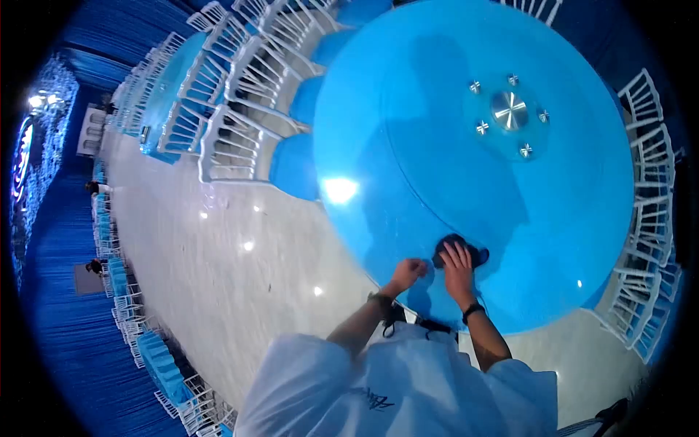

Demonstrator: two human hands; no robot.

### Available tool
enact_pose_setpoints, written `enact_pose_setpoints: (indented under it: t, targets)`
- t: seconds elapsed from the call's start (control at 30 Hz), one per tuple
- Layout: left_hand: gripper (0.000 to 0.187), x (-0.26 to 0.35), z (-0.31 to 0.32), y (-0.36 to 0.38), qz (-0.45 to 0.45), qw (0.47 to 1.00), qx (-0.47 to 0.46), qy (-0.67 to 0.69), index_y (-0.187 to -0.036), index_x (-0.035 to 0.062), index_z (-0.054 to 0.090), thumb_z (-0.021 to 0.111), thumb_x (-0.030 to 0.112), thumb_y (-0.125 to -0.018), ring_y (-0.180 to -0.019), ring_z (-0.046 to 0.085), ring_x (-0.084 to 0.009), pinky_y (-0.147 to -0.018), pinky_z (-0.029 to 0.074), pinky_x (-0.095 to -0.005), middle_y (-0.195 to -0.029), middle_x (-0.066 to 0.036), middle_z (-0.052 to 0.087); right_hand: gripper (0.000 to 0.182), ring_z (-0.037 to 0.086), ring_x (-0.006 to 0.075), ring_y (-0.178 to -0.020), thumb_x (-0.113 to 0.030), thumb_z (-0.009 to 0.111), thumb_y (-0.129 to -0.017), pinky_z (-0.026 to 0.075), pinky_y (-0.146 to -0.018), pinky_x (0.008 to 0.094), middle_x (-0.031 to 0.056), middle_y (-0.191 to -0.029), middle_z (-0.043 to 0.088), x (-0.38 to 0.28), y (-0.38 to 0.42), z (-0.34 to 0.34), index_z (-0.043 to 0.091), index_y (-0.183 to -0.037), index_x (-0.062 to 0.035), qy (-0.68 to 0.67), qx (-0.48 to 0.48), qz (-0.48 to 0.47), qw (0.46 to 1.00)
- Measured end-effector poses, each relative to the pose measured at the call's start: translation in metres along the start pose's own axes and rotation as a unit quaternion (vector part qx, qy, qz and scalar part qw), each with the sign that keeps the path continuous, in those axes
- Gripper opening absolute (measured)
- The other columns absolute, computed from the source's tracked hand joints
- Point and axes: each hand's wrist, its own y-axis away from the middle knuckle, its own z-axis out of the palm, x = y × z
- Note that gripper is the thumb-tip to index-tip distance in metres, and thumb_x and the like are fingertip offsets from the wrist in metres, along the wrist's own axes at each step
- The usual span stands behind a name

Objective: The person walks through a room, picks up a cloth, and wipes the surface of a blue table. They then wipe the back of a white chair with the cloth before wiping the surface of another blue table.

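A large round table (408, 95) with a glossy blue top fills the middle of the view. My right hand (458, 266) lies over a dark object (478, 256) on the tabletop near the front edge, its fingers spread across it; what the object is cannot be made out. My left hand (410, 272) is just left of it, above the table's near edge, with its fingers curled together. Whether anything small is in the left hand is hidden. Farther back, a round metal hub (509, 111) sits under or on clear glass, ringed by several small metal discs.
White slatted chairs (240, 146) with blue seats line the table's left side, and more chairs (648, 211) stand at the right. Other blue tables (162, 364) are at the left. Pale floor (240, 262) runs between them. Two distant people (95, 266) appear at far left.
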Motion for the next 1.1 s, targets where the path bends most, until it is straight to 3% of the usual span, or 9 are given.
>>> enact_pose_setpoints:
  t: [0.2,0.37,0.53,0.63,0.77,0.87,0.97,1.03,1.1]
  targets:
    - [0.029,-0.012,-0.146,0.116,-0.092,0.961,0.150,-0.216,-0.105,0.0017,0.076,0.066,0.029,-0.104,-0.091,0.077,-0.0337,-0.083,0.059,-0.0463,-0.096,-0.019,0.079,0.040,0.033,0.0407,-0.161,-0.014,0.060,-0.111,0.027,-0.132,0.0623,0.0149,-0.173,0.040,-0.012,0.005,-0.001,0.062,-0.148,-0.0024,0.051,-0.040,0.053,0.996]
    - [0.039,-0.147,-0.288,0.244,-0.177,0.915,-0.025,-0.360,-0.108,0.0063,0.076,0.057,0.039,-0.100,-0.109,0.071,-0.0478,-0.095,0.055,-0.0580,-0.111,-0.022,0.078,0.051,0.033,0.0452,-0.158,-0.022,0.057,-0.113,0.027,-0.130,0.0644,0.0176,-0.176,0.034,-0.051,-0.022,0.021,0.049,-0.160,-0.0033,0.126,-0.025,0.210,0.969]
    - [0.027,-0.233,-0.388,0.352,-0.199,0.978,0.025,0.054,-0.086,0.0067,0.070,0.065,0.032,-0.095,-0.072,0.064,-0.0200,-0.065,0.049,-0.0392,-0.076,-0.009,0.065,0.058,0.048,0.0514,-0.142,-0.020,0.064,-0.107,0.044,-0.115,0.0633,0.0310,-0.163,0.043,-0.067,-0.037,0.060,0.045,-0.159,-0.0011,0.170,0.035,0.332,0.927]
    - [0.027,-0.233,-0.389,0.360,-0.083,0.932,0.075,-0.344,-0.090,0.0035,0.072,0.066,0.029,-0.096,-0.073,0.068,-0.0213,-0.068,0.052,-0.0426,-0.079,-0.010,0.070,0.061,0.059,0.0567,-0.125,-0.023,0.055,-0.113,0.056,-0.098,0.0665,0.0377,-0.162,0.040,-0.057,-0.060,0.083,0.033,-0.166,-0.0028,0.023,0.054,0.481,0.875]
    - [0.030,-0.210,-0.382,0.381,-0.109,0.938,0.202,-0.260,-0.107,0.0052,0.077,0.064,0.031,-0.100,-0.092,0.076,-0.0271,-0.082,0.059,-0.0434,-0.098,-0.012,0.079,0.058,0.061,0.0552,-0.108,-0.037,0.042,-0.119,0.057,-0.081,0.0697,0.0356,-0.154,0.043,-0.034,-0.063,0.115,0.031,-0.167,-0.0066,0.056,0.048,0.498,0.864]
    - [0.027,-0.232,-0.374,0.403,-0.091,0.954,0.192,-0.212,-0.112,0.0106,0.077,0.063,0.031,-0.100,-0.103,0.076,-0.0323,-0.090,0.059,-0.0456,-0.110,-0.013,0.079,0.070,0.058,0.0600,-0.131,-0.034,0.049,-0.115,0.056,-0.100,0.0674,0.0426,-0.155,0.045,-0.096,-0.080,0.083,0.020,-0.169,0.0008,-0.024,0.049,0.544,0.837]
    - [0.017,-0.243,-0.356,0.432,-0.087,0.944,0.195,-0.251,-0.101,0.0137,0.074,0.063,0.026,-0.097,-0.098,0.070,-0.0369,-0.085,0.056,-0.0506,-0.114,-0.009,0.075,0.070,0.052,0.0593,-0.135,-0.042,0.038,-0.118,0.049,-0.107,0.0739,0.0394,-0.166,0.031,0.011,-0.059,0.200,0.016,-0.172,-0.0027,0.069,0.009,0.501,0.862]
    - [0.022,-0.296,-0.341,0.443,-0.056,0.925,0.166,-0.337,-0.104,0.0111,0.075,0.062,0.027,-0.099,-0.101,0.072,-0.0341,-0.088,0.058,-0.0498,-0.111,-0.011,0.077,0.073,0.046,0.0586,-0.143,-0.042,0.037,-0.119,0.049,-0.108,0.0705,0.0368,-0.174,0.017,-0.038,-0.086,0.191,0.009,-0.174,-0.0023,-0.229,0.188,0.630,0.718]
    - [0.024,-0.326,-0.332,0.458,-0.078,0.932,0.183,-0.303,-0.107,0.0092,0.076,0.062,0.027,-0.100,-0.102,0.074,-0.0323,-0.090,0.059,-0.0492,-0.110,-0.012,0.078,0.075,0.047,0.0580,-0.142,-0.043,0.040,-0.119,0.051,-0.106,0.0677,0.0356,-0.174,0.018,-0.078,-0.100,0.203,0.008,-0.174,-0.0038,-0.071,0.066,0.612,0.785]
